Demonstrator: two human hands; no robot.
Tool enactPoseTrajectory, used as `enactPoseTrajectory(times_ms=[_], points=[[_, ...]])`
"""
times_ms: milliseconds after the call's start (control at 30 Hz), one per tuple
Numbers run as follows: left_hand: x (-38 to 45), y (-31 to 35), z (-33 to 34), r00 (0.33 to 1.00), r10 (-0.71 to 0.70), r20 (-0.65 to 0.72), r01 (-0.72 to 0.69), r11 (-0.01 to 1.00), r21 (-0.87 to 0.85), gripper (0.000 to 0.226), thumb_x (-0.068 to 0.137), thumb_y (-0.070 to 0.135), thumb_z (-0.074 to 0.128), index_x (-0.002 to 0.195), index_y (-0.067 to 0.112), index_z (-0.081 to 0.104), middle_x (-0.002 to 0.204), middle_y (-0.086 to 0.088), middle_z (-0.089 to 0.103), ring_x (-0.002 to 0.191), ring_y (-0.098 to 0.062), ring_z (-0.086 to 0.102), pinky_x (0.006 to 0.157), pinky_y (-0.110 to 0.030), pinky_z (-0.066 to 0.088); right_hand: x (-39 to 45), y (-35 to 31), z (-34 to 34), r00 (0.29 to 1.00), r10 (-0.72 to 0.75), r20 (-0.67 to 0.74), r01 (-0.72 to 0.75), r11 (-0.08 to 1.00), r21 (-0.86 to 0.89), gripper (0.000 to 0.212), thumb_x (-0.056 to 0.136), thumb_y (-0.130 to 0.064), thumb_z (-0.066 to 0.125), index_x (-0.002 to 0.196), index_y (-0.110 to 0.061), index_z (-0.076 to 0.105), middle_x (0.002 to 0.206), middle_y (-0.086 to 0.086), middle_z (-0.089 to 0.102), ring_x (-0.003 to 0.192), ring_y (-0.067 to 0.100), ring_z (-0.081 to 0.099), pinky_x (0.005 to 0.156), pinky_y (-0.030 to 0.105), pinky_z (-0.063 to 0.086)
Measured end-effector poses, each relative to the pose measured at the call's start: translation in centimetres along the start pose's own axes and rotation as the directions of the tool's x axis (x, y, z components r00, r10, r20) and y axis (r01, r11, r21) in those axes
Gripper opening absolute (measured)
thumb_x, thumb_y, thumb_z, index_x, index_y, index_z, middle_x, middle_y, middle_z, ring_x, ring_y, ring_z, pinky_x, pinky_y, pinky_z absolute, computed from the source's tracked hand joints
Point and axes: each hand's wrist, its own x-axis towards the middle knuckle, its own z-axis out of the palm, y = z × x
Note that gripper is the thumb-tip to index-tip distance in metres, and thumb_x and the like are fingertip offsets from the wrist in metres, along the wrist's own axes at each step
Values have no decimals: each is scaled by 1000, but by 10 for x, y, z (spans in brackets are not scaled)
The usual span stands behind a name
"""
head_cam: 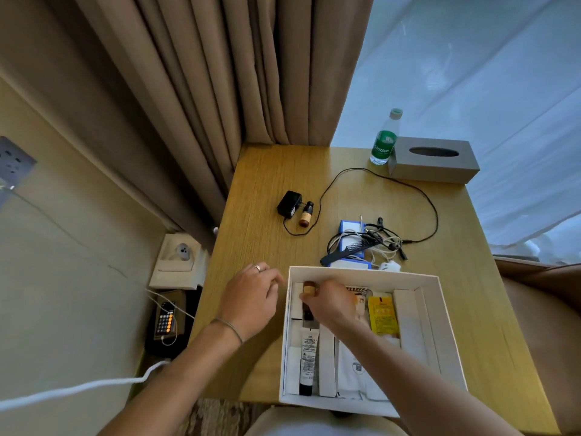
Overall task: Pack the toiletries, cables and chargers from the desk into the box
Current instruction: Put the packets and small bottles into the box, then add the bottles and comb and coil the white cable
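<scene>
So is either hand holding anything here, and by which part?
The right hand pinches a small amber bottle at its lower body, inside the white cardboard box. The left hand holds nothing.

box (pixel 361 273) on desk (pixel 267 184), charger (pixel 288 204) behind

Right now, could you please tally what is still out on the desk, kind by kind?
Small amber bottle: 1
Black charger: 1
Comb: 1
Blue and white boxes: 2
Water bottle: 1
Tissue box: 1
Cable tangle: strands uncountable
Total: 7
</scene>
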Motion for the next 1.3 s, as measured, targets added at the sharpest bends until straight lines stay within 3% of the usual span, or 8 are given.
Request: enactPoseTrajectory(times_ms=[200,333,500,733,900,1033,1167,1300], points=[[12,-12,-1,1000,0,1,0,1000,-28,18,95,19,54,101,27,70,98,12,62,90,-6,55,74,-23,48,1,-9,-5,997,-51,-51,44,991,-126,23,92,-45,61,81,-25,61,74,-6,66,69,13,65,63,31,55],[22,-19,-1,999,0,33,2,998,-68,18,96,19,54,102,24,71,100,11,63,92,-7,58,77,-26,53,1,-11,-4,996,-52,-71,41,989,-145,18,93,-39,64,91,-21,68,79,-4,69,71,14,67,67,32,58],[40,-28,3,997,-15,77,25,991,-128,18,96,20,55,102,25,71,100,12,63,90,-4,59,71,-14,45,-2,-7,-10,997,-17,-80,15,999,-28,13,93,-23,65,86,-15,73,80,0,72,74,16,68,74,36,61],[70,-24,18,990,-8,141,31,986,-166,18,96,19,55,100,27,71,100,11,64,87,-2,60,76,-20,53,-30,-12,-51,972,-200,-125,214,971,110,29,95,-30,60,71,-19,72,64,-3,69,61,10,65,64,35,59],[99,-9,28,988,-25,152,53,983,-179,19,95,18,54,102,26,70,101,9,66,89,-4,61,75,-22,54,-23,-20,-92,947,-225,-230,272,941,202,27,95,-26,64,68,-26,68,60,-6,67,59,6,64,57,19,54],[125,2,35,984,-59,169,86,984,-156,19,96,18,54,105,28,68,97,9,66,81,-3,61,67,-22,54,1,-20,-115,954,-212,-212,258,941,221,27,94,-23,63,71,-12,72,64,4,70,62,20,67,63,40,59],[155,6,44,978,-111,178,132,985,-111,20,94,17,55,105,31,65,97,8,64,81,-8,61,73,-33,59,27,-9,-134,961,-182,-208,233,939,254,28,91,-23,63,65,-17,71,60,2,69,55,14,62,57,35,52],[180,4,60,971,-139,196,139,990,13,24,91,16,54,109,31,61,98,9,58,71,-5,55,57,-25,48,50,2,-152,971,-199,-129,229,931,284,27,94,-30,65,69,-21,72,60,-1,69,53,11,62,55,31,51]])
